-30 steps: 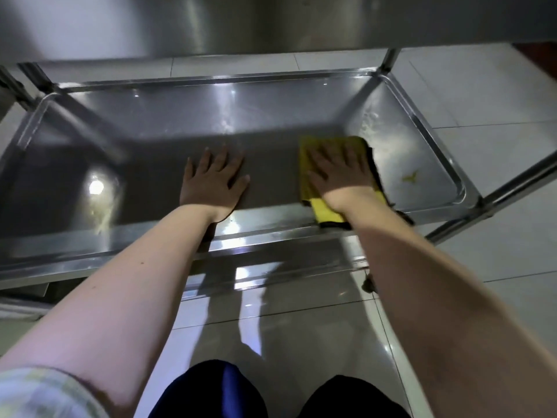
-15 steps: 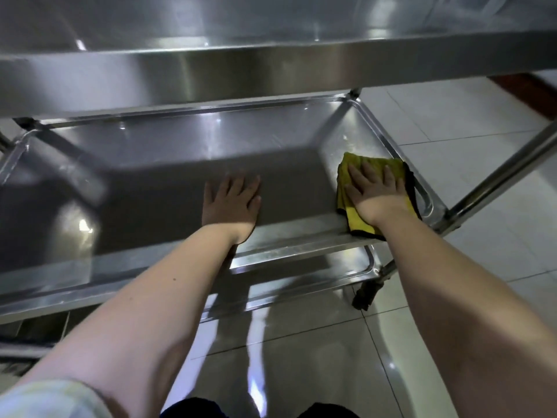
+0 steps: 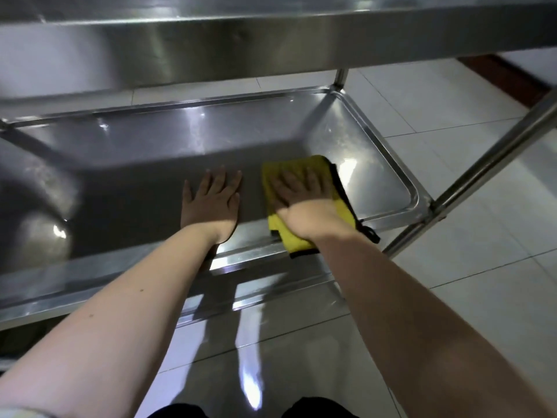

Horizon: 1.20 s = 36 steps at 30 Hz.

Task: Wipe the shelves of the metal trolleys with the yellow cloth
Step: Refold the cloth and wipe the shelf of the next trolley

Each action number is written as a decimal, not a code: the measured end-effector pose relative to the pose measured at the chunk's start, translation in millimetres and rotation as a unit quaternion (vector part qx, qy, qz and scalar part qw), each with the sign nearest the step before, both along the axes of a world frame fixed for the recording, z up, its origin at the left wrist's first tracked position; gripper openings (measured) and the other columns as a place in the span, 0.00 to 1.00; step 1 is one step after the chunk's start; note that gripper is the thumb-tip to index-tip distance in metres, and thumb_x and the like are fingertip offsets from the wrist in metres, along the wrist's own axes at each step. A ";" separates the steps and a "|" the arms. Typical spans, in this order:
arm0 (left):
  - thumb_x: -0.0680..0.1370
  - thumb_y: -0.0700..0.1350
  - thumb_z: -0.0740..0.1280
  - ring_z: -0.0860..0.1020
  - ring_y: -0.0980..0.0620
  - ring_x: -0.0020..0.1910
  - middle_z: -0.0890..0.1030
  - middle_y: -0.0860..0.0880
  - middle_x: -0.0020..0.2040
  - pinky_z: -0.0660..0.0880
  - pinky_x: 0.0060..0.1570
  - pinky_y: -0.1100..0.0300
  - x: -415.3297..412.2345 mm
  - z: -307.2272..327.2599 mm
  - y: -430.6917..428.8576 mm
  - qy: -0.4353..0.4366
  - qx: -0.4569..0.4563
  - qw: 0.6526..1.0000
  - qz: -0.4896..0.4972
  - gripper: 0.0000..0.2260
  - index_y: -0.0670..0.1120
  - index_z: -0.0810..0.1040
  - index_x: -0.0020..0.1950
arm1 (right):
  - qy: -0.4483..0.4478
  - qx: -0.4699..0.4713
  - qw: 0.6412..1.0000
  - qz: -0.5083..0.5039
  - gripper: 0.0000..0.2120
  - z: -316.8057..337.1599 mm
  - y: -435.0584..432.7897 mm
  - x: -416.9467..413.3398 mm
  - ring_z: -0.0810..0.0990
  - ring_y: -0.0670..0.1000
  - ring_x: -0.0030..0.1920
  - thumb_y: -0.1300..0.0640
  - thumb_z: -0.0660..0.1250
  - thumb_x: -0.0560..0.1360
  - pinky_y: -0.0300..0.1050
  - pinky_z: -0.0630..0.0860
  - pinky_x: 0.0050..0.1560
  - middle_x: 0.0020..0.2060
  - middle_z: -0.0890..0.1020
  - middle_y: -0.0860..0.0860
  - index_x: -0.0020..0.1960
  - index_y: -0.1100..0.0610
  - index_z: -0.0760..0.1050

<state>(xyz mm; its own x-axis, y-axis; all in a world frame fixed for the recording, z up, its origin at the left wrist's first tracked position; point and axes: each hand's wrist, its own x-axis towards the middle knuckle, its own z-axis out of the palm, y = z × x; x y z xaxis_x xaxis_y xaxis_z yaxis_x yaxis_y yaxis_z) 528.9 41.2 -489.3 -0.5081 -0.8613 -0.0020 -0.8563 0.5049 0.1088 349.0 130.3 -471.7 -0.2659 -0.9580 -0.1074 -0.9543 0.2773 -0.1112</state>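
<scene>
Mid-wipe. Yellow cloth (image 3: pixel 287 165) lies on middle shelf (image 3: pixel 135 164), toward shelf's right end, pressed under right hand (image 3: pixel 304 196); fingers (image 3: pixel 313 180) straight, spread, gripping nothing. Left hand (image 3: pixel 211 200) lies flat at mid-shelf, fingers released. Judgement: shelf's left half probably remains; top shelf (image 3: pixel 271 43) state cannot tell.

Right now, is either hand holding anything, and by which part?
Nothing gripped: right hand presses flat on the middle of the yellow cloth; left hand rests on the bare shelf.

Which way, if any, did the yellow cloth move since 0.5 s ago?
Yes: the yellow cloth slid left, away from the steel shelf's right rim.
</scene>
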 end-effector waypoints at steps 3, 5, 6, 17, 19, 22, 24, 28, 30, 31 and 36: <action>0.83 0.54 0.44 0.46 0.49 0.79 0.48 0.54 0.81 0.42 0.74 0.40 -0.3 -0.8 -1.6 0.007 -0.002 1.000 -0.001 0.23 0.62 0.46 0.78 | -0.018 -0.012 0.999 0.042 0.27 -0.8 8.8 -18.9 0.46 0.56 0.78 0.33 0.49 0.77 0.64 0.43 0.74 0.78 0.50 0.37 0.75 0.31 0.49; 0.83 0.54 0.44 0.46 0.49 0.79 0.48 0.54 0.81 0.41 0.74 0.40 -0.8 -1.8 -3.3 0.010 0.001 1.000 0.003 0.23 0.63 0.46 0.78 | -0.010 -0.009 1.000 -0.010 0.27 1.8 19.6 -68.8 0.47 0.55 0.78 0.33 0.50 0.77 0.63 0.46 0.74 0.78 0.50 0.38 0.75 0.31 0.50; 0.82 0.54 0.44 0.46 0.49 0.79 0.48 0.54 0.81 0.41 0.74 0.40 -2.1 -2.7 -4.1 0.012 0.002 1.000 0.004 0.23 0.63 0.46 0.78 | -0.003 -0.002 0.999 -0.054 0.26 4.0 26.6 -97.2 0.47 0.55 0.78 0.33 0.50 0.78 0.62 0.46 0.74 0.78 0.50 0.38 0.75 0.32 0.50; 0.83 0.54 0.45 0.46 0.49 0.79 0.48 0.54 0.81 0.42 0.74 0.39 -10.7 -4.8 -7.5 0.007 -0.005 1.000 -0.003 0.23 0.59 0.47 0.79 | -0.006 0.004 0.999 -0.040 0.26 -1.8 -19.2 -1.1 0.44 0.62 0.78 0.37 0.47 0.80 0.66 0.42 0.72 0.79 0.48 0.42 0.77 0.36 0.49; 0.83 0.54 0.45 0.46 0.51 0.79 0.48 0.54 0.81 0.41 0.74 0.41 -10.4 -3.3 -6.9 0.022 0.000 1.000 0.008 0.24 0.55 0.48 0.80 | -0.011 -0.015 0.999 0.036 0.25 -3.0 -16.3 27.6 0.48 0.60 0.78 0.35 0.48 0.79 0.64 0.44 0.73 0.78 0.52 0.40 0.75 0.33 0.51; 0.83 0.53 0.46 0.47 0.51 0.79 0.48 0.54 0.81 0.41 0.75 0.43 -9.7 -2.0 -7.4 0.026 0.002 1.000 0.011 0.24 0.54 0.49 0.80 | 0.007 -0.009 1.000 0.024 0.25 4.6 -8.4 -23.5 0.50 0.57 0.77 0.36 0.49 0.79 0.60 0.49 0.74 0.78 0.53 0.41 0.76 0.35 0.52; 0.83 0.52 0.46 0.46 0.51 0.79 0.48 0.55 0.80 0.41 0.75 0.42 -9.4 -2.7 -8.5 0.027 0.001 1.000 0.011 0.24 0.55 0.50 0.80 | 0.034 0.019 0.997 -0.062 0.26 7.9 6.8 -86.6 0.50 0.57 0.78 0.37 0.47 0.81 0.60 0.49 0.75 0.79 0.51 0.44 0.78 0.38 0.50; 0.83 0.52 0.46 0.46 0.51 0.79 0.48 0.55 0.80 0.41 0.75 0.42 -12.2 -4.1 -8.2 0.022 0.002 1.000 0.008 0.24 0.55 0.48 0.80 | 0.010 0.046 0.981 -0.189 0.27 7.1 35.0 -140.7 0.43 0.60 0.78 0.37 0.44 0.81 0.65 0.42 0.74 0.79 0.45 0.42 0.78 0.37 0.43; 0.83 0.52 0.46 0.45 0.51 0.79 0.48 0.55 0.80 0.40 0.74 0.42 -14.4 -2.4 -8.1 0.017 0.001 1.000 0.004 0.24 0.54 0.48 0.80 | 0.011 0.060 0.976 -0.210 0.27 7.4 26.1 -121.3 0.40 0.61 0.78 0.38 0.42 0.81 0.68 0.42 0.73 0.79 0.42 0.42 0.78 0.37 0.40; 0.83 0.52 0.46 0.45 0.51 0.79 0.47 0.55 0.81 0.40 0.74 0.42 -14.0 -0.7 -8.6 0.020 0.005 1.000 0.001 0.24 0.54 0.48 0.80 | 0.008 0.062 0.976 -0.210 0.27 8.1 17.8 -105.0 0.39 0.62 0.77 0.38 0.42 0.81 0.69 0.42 0.72 0.79 0.42 0.42 0.78 0.37 0.40; 0.85 0.44 0.45 0.44 0.49 0.79 0.50 0.50 0.81 0.39 0.75 0.48 -3.9 6.8 -15.3 0.093 0.058 0.994 0.010 0.22 0.47 0.55 0.79 | -0.016 0.000 0.997 -0.078 0.25 2.7 -24.7 23.4 0.42 0.62 0.78 0.39 0.45 0.81 0.66 0.40 0.72 0.79 0.48 0.43 0.78 0.37 0.49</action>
<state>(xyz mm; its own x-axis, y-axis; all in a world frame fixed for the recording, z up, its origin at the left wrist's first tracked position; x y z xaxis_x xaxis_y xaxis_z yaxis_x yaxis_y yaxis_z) 525.0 25.9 -482.5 -0.4918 -0.8707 -0.0096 -0.8259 0.4630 0.3217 372.4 105.5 -468.9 -0.4085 -0.9050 -0.1190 -0.8953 0.4226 -0.1407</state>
